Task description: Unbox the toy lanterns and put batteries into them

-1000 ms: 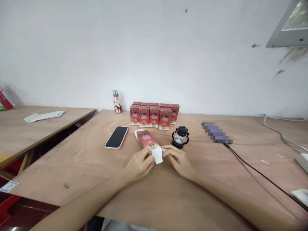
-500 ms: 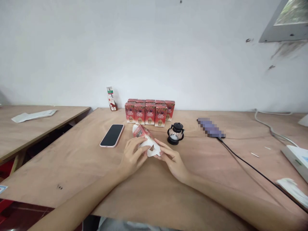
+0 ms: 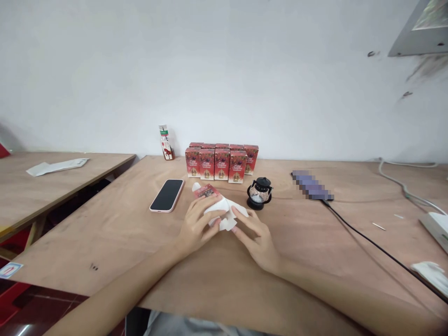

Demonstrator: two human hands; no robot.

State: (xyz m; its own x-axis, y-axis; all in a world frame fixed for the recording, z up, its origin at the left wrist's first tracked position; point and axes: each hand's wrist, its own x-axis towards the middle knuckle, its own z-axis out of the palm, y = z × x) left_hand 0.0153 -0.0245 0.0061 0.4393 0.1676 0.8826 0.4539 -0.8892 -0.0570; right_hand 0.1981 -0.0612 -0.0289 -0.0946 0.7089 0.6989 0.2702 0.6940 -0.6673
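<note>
Carton [image 3: 223, 203], one, red-and-white, in left grip [image 3: 200, 224]; right grip [image 3: 257, 237] at its flaps [image 3: 238, 206]. Lantern [image 3: 259, 195], black, upright. Pink-edged phone [image 3: 167, 196], flat. Red boxes [image 3: 221, 165], grouped. Tabletop [image 3: 315, 247], wooden.

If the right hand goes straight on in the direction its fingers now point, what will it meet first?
The right hand would first meet the white flaps of the box, just ahead; it may even be touching them, though depth is unclear here.
</note>
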